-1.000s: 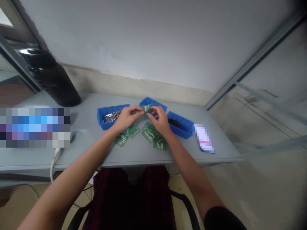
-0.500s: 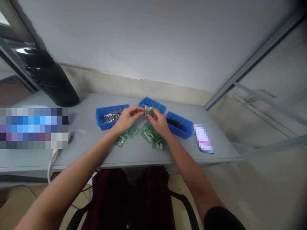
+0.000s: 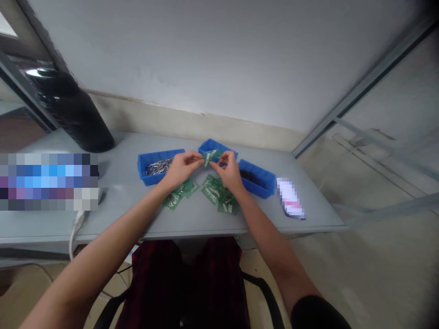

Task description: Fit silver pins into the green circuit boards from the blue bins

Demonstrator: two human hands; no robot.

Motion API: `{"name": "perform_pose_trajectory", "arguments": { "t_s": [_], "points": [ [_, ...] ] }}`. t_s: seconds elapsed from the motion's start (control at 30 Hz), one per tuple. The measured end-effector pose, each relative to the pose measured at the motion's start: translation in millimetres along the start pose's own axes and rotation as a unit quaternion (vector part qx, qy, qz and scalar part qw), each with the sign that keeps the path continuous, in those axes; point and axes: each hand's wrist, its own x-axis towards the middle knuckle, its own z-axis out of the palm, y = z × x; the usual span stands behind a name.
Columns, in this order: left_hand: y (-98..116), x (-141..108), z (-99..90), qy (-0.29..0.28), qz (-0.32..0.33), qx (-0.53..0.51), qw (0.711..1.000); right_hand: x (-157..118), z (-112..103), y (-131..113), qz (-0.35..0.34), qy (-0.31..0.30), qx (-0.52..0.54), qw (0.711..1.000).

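Green packet: 1 | left fingers, right fingers: nearly closed, pinching it | blue bins: 3

No text or numbers can be read, phone display obscured by pixelation, nothing deciphered on green packets.

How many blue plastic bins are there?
3: the left bin, beside the left hand, holding silvery metal pieces; the middle bin, farthest back; the right bin, beside the right hand, holding dark pieces. The hands partly cover all three.
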Motion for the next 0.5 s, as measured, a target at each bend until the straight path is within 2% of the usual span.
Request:
{"name": "perform_pose_trajectory", "arguments": {
  "t_s": [0.07, 0.2, 0.33, 0.5],
  "points": [
    [1.4, -1.0, 1.3, -0.009, -0.003, -0.003, 1.0, 0.4, -1.5, -0.8, -0.014, -0.002, -0.026, 1.0],
    [1.6, -1.5, 2.2, -0.013, 0.0, -0.015, 1.0, -4.5, -2.4, -8.5, -0.05, -0.081, 0.012, 0.995],
    [-0.1, -0.4, -0.2, -0.022, 0.01, -0.01, 1.0, -8.9, 0.3, -12.7, -0.048, -0.139, 0.05, 0.988],
    [-0.2, -2.1, 2.4, -0.083, 0.024, 0.014, 0.996, -6.8, 3.6, -5.8, -0.045, -0.116, 0.034, 0.992]
  ]
}}
